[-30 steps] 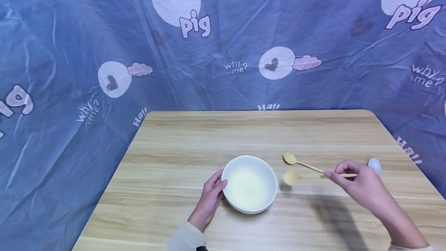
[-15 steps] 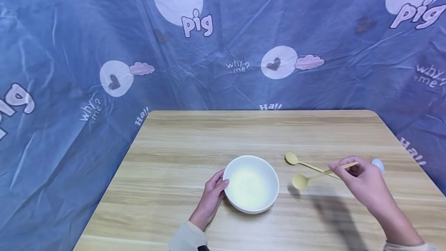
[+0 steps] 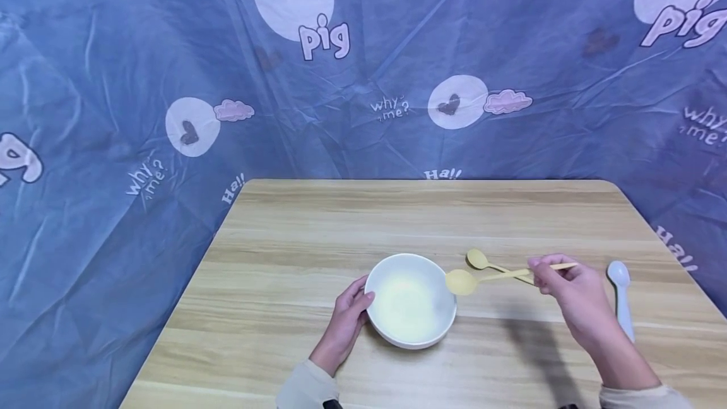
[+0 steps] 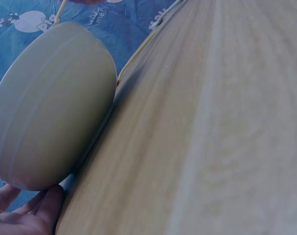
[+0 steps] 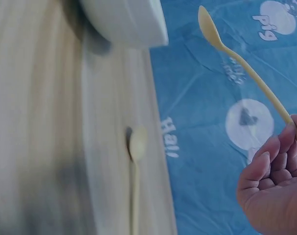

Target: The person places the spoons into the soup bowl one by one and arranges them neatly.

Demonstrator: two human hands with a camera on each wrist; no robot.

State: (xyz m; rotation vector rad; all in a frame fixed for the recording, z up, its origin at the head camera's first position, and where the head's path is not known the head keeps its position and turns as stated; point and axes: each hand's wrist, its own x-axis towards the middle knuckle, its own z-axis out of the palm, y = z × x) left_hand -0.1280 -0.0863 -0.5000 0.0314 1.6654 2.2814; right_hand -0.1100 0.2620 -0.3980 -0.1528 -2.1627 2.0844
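A person's right hand (image 3: 570, 295) holds a yellow spoon (image 3: 462, 282) to the right of a white bowl (image 3: 406, 308), thumb and fingers pinched around the handle. The spoon reaches out from the hand toward the bowl, its head ahead of the fingertips and the handle's end jutting back over the hand. From the head view that head overlaps the bowl's right rim; the right wrist view shows it raised above the bowl, a gap between them. At the bowl's left side, the person's left hand (image 3: 343, 317) grips it, thumb at the rim and fingers against the outer wall. A second yellow spoon (image 3: 478, 259) lies to the bowl's right, on its far side, the held handle crossing above it in the head view. Farther right of the bowl, beside the right forearm, rests a pale blue spoon (image 3: 622, 295). The bowl stands on a wood-grain table (image 3: 341, 226), a blue cloth (image 3: 363, 49) printed with "pig" and "why me?" hanging beyond it.
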